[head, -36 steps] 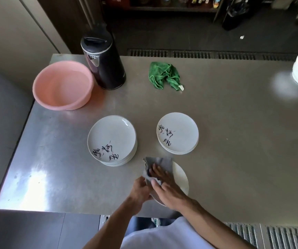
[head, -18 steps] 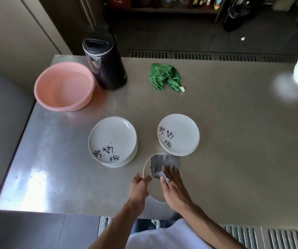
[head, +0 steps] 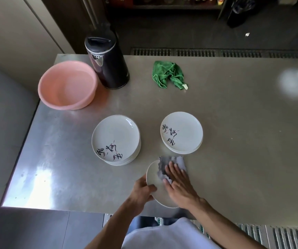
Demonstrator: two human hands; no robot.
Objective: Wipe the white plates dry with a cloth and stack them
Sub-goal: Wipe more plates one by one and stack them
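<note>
Your left hand (head: 142, 190), grip clenched, is holding a round white plate (head: 153, 177) by its rim at the steel bench (head: 234, 141) edge. Your right hand (head: 178, 184), released flat, is pressing a grey cloth (head: 173, 161) onto it. Two plate stacks (head: 115, 137) are sitting beyond.

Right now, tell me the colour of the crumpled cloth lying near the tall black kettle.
Green; the crumpled cloth shows best in the head view.
</note>
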